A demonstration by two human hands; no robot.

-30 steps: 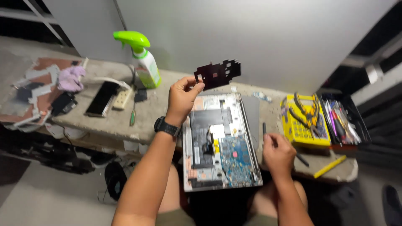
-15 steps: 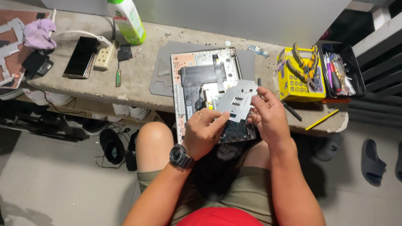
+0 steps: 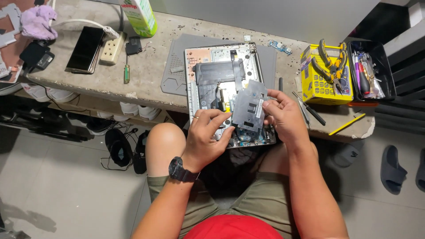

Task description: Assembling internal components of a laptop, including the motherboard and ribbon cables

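A worn concrete workbench (image 3: pixel 150 75) carries an opened silver laptop chassis (image 3: pixel 221 66), overhanging the edge for closeness. Above it, the left hand (image 3: pixel 207 137) and right hand (image 3: pixel 283 116) pinch a flat grey metal shield plate (image 3: pixel 249 108) by opposite edges, keeping it level.

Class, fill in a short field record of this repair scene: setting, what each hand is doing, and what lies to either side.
Setting: concrete bench, seen from above
Centre: opened laptop on a grey mat
Left hand: grips the grey plate at its lower left edge
Right hand: pinches the plate's right edge
Left side: phone, power strip, small screwdriver
Right side: yellow multimeter with pliers on it, black tool tray
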